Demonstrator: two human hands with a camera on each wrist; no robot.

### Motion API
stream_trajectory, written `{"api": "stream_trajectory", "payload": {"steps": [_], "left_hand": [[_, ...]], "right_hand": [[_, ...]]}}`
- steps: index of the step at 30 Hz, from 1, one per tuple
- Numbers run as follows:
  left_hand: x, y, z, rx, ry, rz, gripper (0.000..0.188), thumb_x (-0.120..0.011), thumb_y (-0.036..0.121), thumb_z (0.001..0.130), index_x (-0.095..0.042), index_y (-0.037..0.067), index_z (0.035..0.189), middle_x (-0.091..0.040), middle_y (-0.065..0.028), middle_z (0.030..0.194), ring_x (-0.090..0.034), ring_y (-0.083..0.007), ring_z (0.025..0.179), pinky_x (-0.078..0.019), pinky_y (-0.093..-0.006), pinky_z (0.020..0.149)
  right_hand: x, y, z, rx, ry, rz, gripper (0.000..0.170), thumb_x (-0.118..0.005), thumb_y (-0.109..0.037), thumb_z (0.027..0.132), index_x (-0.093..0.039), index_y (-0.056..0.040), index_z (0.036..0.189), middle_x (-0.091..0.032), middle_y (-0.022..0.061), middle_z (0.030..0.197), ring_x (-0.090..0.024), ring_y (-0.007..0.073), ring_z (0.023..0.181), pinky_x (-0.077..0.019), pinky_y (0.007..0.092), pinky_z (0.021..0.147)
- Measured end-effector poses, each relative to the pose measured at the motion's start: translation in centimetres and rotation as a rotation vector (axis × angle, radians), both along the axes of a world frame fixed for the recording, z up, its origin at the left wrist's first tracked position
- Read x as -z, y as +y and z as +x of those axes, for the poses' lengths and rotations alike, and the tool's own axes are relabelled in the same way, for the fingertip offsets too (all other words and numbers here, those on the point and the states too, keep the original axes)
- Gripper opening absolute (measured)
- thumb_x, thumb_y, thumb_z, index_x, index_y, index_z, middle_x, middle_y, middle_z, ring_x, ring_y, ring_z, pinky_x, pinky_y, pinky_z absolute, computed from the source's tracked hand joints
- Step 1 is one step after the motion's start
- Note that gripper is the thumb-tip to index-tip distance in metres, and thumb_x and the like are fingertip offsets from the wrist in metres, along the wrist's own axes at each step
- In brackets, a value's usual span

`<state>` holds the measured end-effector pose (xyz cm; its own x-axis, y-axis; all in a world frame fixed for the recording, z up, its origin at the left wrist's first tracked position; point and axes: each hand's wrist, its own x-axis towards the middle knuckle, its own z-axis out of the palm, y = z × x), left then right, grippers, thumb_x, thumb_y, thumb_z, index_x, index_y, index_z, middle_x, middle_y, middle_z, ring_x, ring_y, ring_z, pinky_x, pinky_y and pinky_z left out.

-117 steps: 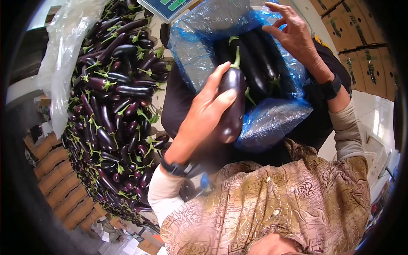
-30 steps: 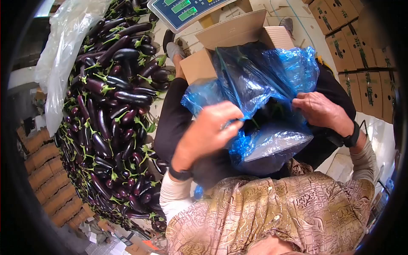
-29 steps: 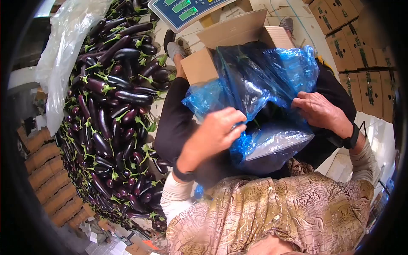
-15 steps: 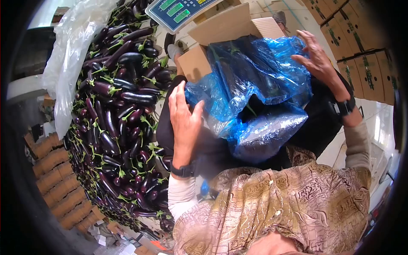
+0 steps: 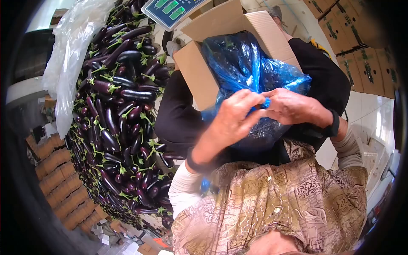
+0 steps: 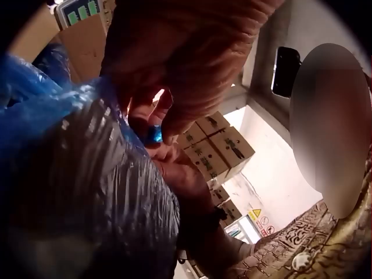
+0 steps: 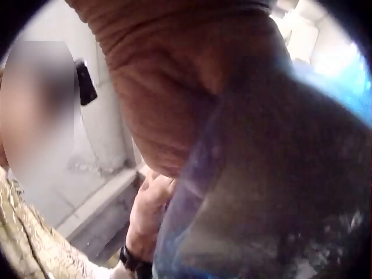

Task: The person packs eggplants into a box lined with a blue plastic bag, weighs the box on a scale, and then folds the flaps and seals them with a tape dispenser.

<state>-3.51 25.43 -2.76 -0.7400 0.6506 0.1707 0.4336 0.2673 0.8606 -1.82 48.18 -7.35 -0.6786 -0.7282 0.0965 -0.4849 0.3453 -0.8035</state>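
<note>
Over the lap, the blue plastic bag [image 5: 238,63] lies in a cardboard box [image 5: 195,74], with dark eggplants showing through the film. Its gathered end [image 5: 266,103] is pinched between both hands, which meet at the box's near side. The left hand [image 5: 231,119] grips this bunch from the left, the right hand [image 5: 295,107] from the right. In the left wrist view a bit of blue film [image 6: 154,133] shows between the left hand [image 6: 186,58] and the right hand [image 6: 180,174]. The right wrist view shows the right hand [image 7: 168,99] against film [image 7: 279,174]; its fingertips are hidden.
A large heap of eggplants [image 5: 123,93] covers the left side, with clear plastic sheeting [image 5: 70,55] along its far edge. A scale [image 5: 172,10] with green displays stands beyond the box. Cartons are stacked at the right [image 5: 365,72] and lower left [image 5: 55,170].
The hands, apart on either side of the bag half a second ago, have come together and drawn its edges into a bunch. More of the box's side flaps shows.
</note>
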Motion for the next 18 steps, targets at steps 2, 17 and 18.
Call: {"api": "stream_trajectory", "payload": {"steps": [2, 17, 18], "left_hand": [[-1.1, 0.4, 0.4, 0.014, 0.049, 0.005, 0.026, -0.072, 0.003, 0.083, -0.066, 0.000, 0.108, -0.066, -0.0131, 0.096, -0.067, -0.0271, 0.087, -0.0527, -0.0338, 0.079], [5.5, -6.6, 14.0, -0.853, -1.366, 0.723, 0.061, -0.073, 0.021, 0.091, -0.044, 0.005, 0.142, -0.057, -0.0105, 0.131, -0.056, -0.0205, 0.117, -0.0497, -0.0327, 0.093], [5.4, -6.0, 14.1, -0.803, -1.452, 0.753, 0.054, -0.070, 0.018, 0.092, -0.046, 0.007, 0.138, -0.058, -0.0084, 0.121, -0.058, -0.0181, 0.105, -0.0501, -0.0315, 0.086]], "right_hand": [[-2.2, 1.7, -0.1, 0.154, -0.209, -0.134, 0.004, -0.066, -0.001, 0.086, -0.062, 0.0018, 0.085, -0.066, 0.0122, 0.085, -0.065, 0.0234, 0.079, -0.0528, 0.0327, 0.073], [3.5, 8.2, 4.4, 0.926, -0.755, -0.146, 0.079, -0.072, -0.039, 0.087, -0.037, -0.0034, 0.149, -0.064, 0.0158, 0.114, -0.066, 0.0179, 0.077, -0.0469, 0.0259, 0.054], [3.7, 8.5, 4.5, 0.902, -0.840, -0.120, 0.079, -0.072, -0.038, 0.087, -0.037, -0.0025, 0.148, -0.065, 0.0137, 0.109, -0.065, 0.0165, 0.075, -0.0463, 0.0246, 0.053]]}}
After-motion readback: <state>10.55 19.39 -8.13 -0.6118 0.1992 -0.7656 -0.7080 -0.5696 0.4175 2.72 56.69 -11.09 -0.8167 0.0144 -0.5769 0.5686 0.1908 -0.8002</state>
